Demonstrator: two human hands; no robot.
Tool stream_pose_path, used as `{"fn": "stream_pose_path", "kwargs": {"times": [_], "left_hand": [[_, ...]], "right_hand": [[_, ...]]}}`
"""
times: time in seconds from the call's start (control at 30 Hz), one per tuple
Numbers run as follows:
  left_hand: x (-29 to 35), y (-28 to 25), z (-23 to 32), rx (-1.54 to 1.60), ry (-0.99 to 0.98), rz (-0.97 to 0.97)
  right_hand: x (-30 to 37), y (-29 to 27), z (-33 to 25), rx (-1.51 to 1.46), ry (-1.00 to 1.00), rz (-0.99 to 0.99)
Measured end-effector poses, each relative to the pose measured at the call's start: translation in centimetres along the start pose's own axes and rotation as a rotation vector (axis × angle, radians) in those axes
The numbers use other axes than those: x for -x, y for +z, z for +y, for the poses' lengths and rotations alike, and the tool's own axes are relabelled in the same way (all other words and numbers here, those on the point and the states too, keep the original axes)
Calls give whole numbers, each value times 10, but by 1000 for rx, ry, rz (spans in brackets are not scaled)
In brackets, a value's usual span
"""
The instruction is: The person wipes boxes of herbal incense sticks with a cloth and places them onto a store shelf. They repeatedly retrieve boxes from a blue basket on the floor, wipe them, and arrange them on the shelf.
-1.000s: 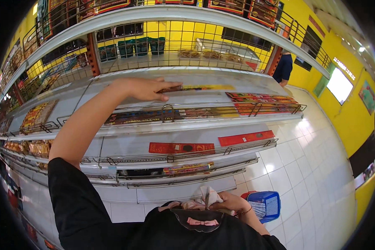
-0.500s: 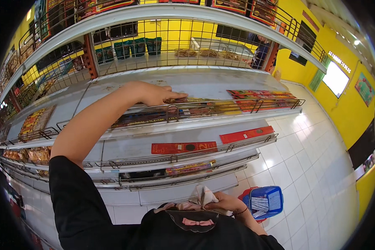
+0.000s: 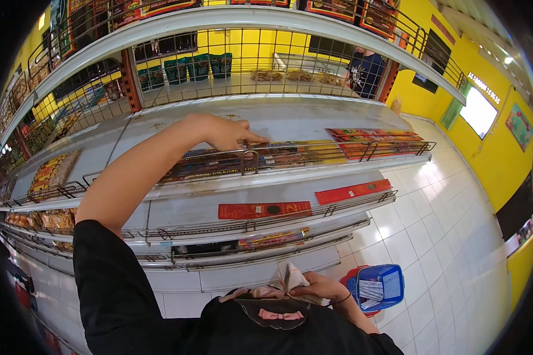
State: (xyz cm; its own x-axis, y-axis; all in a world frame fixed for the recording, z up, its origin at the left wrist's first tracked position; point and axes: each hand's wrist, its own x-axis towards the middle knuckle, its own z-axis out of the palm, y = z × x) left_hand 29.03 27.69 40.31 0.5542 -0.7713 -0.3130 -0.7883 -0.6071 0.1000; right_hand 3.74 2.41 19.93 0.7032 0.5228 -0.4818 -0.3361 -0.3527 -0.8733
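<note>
My left hand (image 3: 230, 135) reaches over the wire rail of the shelf, index finger stretched out and apart from the other fingers. It rests at the long, flat incense packets (image 3: 219, 167) lying along the shelf front; its lower fingertips are partly hidden by the rail. Close to my body, my right hand (image 3: 321, 287) is closed around a folded whitish cloth (image 3: 292, 277). Beyond the left hand, red and green flat packets (image 3: 373, 136) lie at the right end of the same shelf.
Two red packets, one (image 3: 264, 210) left of the other (image 3: 353, 191), lie on the shelf below. A blue basket (image 3: 392, 284) with packets inside stands on the tiled floor. An upper shelf edge (image 3: 231, 19) crosses overhead. Behind the wire grid is a person (image 3: 366, 71).
My left hand has shifted slightly right along the packets, and its index finger now bends downward more. The right hand stays with the cloth. A person has come further into view behind the grid.
</note>
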Motion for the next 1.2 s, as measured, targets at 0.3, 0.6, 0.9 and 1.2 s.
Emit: {"fn": "stream_pose_path", "kwargs": {"times": [0.3,0.6,0.9,1.2], "left_hand": [[1,-3,3,58,118,83],[-1,-1,-5,112,131,124],[10,-8,-9,185,26,60],[77,-9,-40,310,-232,-115]], "right_hand": [[4,-1,2,-42,16,28],[5,1,-9,-78,95,43],[-3,-4,7,-56,93,36],[6,2,10,-81,19,75]]}}
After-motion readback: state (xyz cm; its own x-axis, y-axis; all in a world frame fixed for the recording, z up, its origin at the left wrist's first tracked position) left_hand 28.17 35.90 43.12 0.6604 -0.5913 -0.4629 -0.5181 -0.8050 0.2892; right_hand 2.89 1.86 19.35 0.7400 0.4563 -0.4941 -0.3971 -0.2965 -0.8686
